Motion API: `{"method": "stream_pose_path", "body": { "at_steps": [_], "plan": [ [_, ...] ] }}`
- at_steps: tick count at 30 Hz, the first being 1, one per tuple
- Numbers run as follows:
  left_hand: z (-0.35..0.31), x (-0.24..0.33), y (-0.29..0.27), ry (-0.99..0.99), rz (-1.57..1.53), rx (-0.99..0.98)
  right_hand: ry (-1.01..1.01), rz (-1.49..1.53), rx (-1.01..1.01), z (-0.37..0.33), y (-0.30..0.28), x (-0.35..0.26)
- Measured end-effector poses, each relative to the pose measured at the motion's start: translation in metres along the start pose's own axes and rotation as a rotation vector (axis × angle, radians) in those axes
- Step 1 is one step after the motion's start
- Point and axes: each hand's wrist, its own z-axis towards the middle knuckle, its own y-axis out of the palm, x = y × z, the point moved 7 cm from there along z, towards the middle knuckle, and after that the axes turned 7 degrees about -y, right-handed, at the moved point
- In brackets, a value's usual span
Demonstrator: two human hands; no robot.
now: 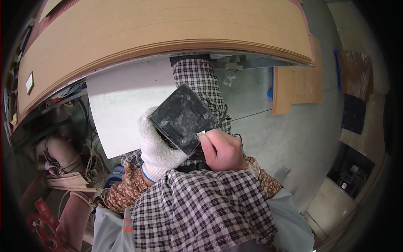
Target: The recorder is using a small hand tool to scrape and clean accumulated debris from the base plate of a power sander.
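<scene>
My left hand (156, 145), in a white knitted glove with a blue cuff edge, is wrapped round the body of a palm sander (180, 115). The sander is turned over, so its square black base faces up, dusty, with a screw near each corner. Its body below is mostly hidden by the base and the glove. My bare right hand (222, 149) is closed at the base's near right edge. Thumb and finger pinch a small whitish piece (201, 133) there; too little of it shows to tell what it is.
Ahead, a stack of brown boards (176, 25) spans a bench. A white panel (121, 105) leans below it. A dusty pink machine part (75, 218) and cables are at the left. Brown panels (294, 86) stand on the grey floor at the right. A checked apron covers my lap.
</scene>
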Motion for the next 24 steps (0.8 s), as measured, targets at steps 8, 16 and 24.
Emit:
{"method": "stream_pose_path", "body": {
  "at_steps": [8,16,24],
  "plan": [
    [0.002,0.003,-0.001,0.031,0.019,0.019,-0.02,-0.014,-0.058,-0.006,0.003,-0.003],
    [0.001,0.007,-0.003,0.067,0.092,0.019,0.136,0.007,-0.042,0.0,-0.001,0.004],
    [0.002,0.011,-0.002,0.088,0.172,0.021,-0.01,-0.013,-0.057,-0.006,0.002,-0.006]
  ]
}}
